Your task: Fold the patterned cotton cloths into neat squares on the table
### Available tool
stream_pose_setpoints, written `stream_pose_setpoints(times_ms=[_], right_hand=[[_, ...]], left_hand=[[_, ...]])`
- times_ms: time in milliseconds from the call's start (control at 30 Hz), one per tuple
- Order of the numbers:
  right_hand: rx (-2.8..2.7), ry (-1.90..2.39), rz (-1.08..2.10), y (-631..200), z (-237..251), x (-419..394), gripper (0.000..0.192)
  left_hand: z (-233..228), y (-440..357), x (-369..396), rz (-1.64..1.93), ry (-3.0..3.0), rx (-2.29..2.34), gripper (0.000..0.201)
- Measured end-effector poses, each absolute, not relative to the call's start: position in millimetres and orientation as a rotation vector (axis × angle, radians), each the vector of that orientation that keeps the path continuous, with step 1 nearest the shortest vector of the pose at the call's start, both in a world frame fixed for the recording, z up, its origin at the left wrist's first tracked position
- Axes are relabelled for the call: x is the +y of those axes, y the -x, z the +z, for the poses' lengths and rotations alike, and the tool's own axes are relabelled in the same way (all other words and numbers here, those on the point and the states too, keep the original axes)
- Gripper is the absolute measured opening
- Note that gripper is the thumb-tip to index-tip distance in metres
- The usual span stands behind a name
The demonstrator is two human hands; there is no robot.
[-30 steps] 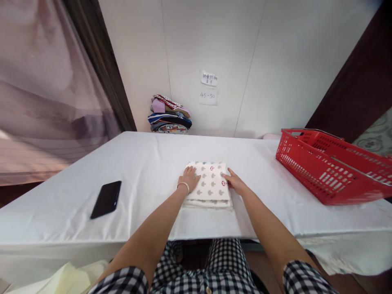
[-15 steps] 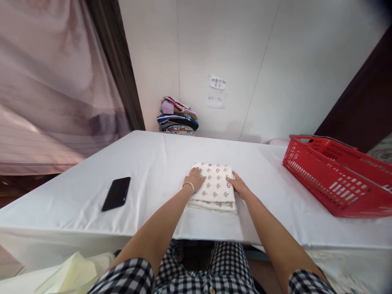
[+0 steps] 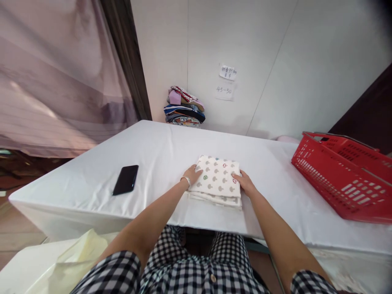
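The person is sitting at a surface (image 3: 159,147) draped in white, and both hands are resting on a folded cloth (image 3: 218,179) — cream, printed with small mushroom shapes — that is lying near the front edge, straight ahead of them. The left hand (image 3: 192,174) is lying flat and relaxed on the cloth's left edge, a thin bracelet showing at the wrist; the right hand (image 3: 244,182) is pressing its fingertips against the right edge, fingers extended, gripping nothing. The cloth is already folded into a compact rectangle with several layers showing at the near side, so the step in hand looks like squaring and flattening the bundle rather than making a new fold.

A black phone (image 3: 125,179) is lying face down to the left, well apart from the cloth. A red basket (image 3: 343,175) is sitting at the right end of the surface, and a stack of folded clothes (image 3: 184,107) is leaning against the back wall under two paper notes (image 3: 226,81).

The next move probably calls for both hands to slide under or clamp the sides evenly — otherwise the loose lower layers could slip out of line when the bundle is lifted.
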State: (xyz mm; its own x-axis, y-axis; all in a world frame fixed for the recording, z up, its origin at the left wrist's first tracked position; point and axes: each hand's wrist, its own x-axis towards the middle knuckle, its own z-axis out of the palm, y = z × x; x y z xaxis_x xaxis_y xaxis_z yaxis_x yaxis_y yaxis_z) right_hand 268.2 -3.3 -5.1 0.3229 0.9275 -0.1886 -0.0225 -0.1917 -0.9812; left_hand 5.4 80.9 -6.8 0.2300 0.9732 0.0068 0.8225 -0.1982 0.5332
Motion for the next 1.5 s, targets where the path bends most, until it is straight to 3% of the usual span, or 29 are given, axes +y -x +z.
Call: stream_pose_setpoints(times_ms=[333, 467, 633, 733, 1100, 1267, 1500], right_hand=[[-0.825, 1.659, 0.865, -273.1, -6.3, -25.7, 0.059], [-0.920, 1.664, 0.549, -271.4, -5.7, -50.2, 0.055], [-1.515, 1.548, 0.228, -250.7, 0.5, -93.9, 0.031], [-1.830, 1.470, 0.120, -240.3, 5.6, -112.0, 0.026], [-2.058, 1.531, -0.152, -246.3, 12.6, -109.6, 0.024], [-2.092, 1.485, -0.178, -244.9, 12.2, -115.9, 0.023], [-2.123, 1.477, -0.154, -240.2, 0.4, -130.0, 0.026]], left_hand=[[-29.7, 35.3, 36.6, 1.102, -1.500, 1.272, 0.047], [-24.7, 32.9, 30.0, 1.096, -1.584, 1.207, 0.046], [-19.1, 31.2, 22.4, 1.175, -2.023, 1.087, 0.039], [-18.5, 31.3, 14.9, 1.175, -2.343, 0.979, 0.039], [-5.4, 29.2, 13.1, 1.072, -2.681, 0.878, 0.015], [9.3, 37.2, 2.3, 1.083, -2.729, 0.856, 0.018], [-8.9, 45.0, -1.3, 1.016, -2.688, 0.887, 0.022]])
